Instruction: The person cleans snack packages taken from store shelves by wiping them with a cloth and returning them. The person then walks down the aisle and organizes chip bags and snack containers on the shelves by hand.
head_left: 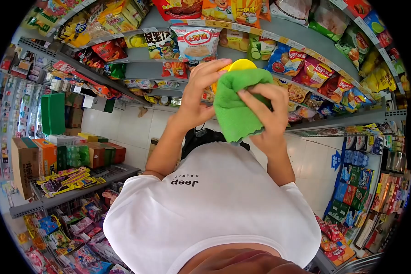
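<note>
A container with a round yellow lid (242, 65) is held up in front of the snack shelves. My left hand (197, 93) grips it from the left, with the fingertips at the lid's edge. My right hand (270, 112) has its fingers bent around a green cloth (230, 107), which lies against the container and hangs below it. Most of the container's body is hidden behind the cloth and my fingers.
Curved shelves (155, 68) of bagged snacks run across the top. At the left, a lower shelf (77, 194) carries cartons (25, 162) and bottles, with a green box (53, 114) beyond. More packaged goods (351, 182) stand at the right, past the tiled floor (306, 160).
</note>
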Available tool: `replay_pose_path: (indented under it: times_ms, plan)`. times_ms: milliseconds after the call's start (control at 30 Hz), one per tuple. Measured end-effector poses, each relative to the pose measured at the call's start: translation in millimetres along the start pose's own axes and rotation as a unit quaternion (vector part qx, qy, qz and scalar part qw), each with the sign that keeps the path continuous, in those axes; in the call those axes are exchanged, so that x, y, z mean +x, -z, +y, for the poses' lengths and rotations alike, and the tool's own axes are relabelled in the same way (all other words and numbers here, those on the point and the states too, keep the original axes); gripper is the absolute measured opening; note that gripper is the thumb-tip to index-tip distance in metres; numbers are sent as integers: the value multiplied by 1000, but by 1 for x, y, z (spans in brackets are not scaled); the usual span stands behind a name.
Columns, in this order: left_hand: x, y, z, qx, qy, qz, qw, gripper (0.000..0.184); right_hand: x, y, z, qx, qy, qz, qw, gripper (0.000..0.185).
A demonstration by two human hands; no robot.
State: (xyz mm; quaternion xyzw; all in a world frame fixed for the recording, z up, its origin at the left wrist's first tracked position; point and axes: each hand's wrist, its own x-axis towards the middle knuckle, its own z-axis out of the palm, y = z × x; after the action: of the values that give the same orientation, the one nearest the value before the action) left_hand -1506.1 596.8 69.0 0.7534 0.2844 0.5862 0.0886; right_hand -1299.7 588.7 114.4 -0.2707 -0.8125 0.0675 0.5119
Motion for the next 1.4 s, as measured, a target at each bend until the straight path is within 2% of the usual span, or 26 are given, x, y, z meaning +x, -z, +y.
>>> replay_pose_path:
  times_ms: [100,233,333,367,467,533,567,600,633,700,733,933,1033,1167,1300,1400]
  plan:
    - [3,2,6,30,3,-28,999,71,5,-3,29,-5,-89,60,994,48]
    - [-2,-1,-2,34,29,-13,999,74,-5,-6,4,41,29,-26,998,49]
    - [1,1,2,16,15,-29,999,72,-3,-2,25,74,-115,36,990,49]
    - [2,0,7,16,20,-32,999,71,-4,-7,34,3,-126,64,990,50]
    - [4,0,7,10,28,-23,999,72,-14,-5,15,14,-42,9,999,52]
    - [6,7,7,27,14,-38,999,72,-17,-4,20,2,-28,16,999,50]
    - [7,13,7,39,-3,-80,996,75,-22,-2,25,-4,-22,18,1000,49]
    - [4,13,8,-23,29,-59,998,77,-27,2,31,-11,-16,19,1000,48]
    - [1,11,8,-84,61,-37,994,78,-30,4,47,-49,-98,43,993,47]
    - [-7,10,11,-201,127,11,971,83,-36,12,69,-32,-187,78,979,46]
    - [-8,11,12,-208,133,15,969,84,-37,14,75,-22,-228,95,969,46]
    - [-16,24,17,-259,218,10,941,101,-45,9,66,109,-268,150,945,43]
    - [-15,20,18,-308,213,6,927,103,-31,18,48,77,-223,178,955,43]
    - [-21,11,17,-362,245,-21,899,101,-5,34,15,59,-90,136,985,45]
    - [-12,6,18,-401,250,-90,877,92,20,48,8,17,32,-96,995,46]
    - [-4,3,23,-383,287,-94,873,85,16,50,11,13,52,-137,989,45]
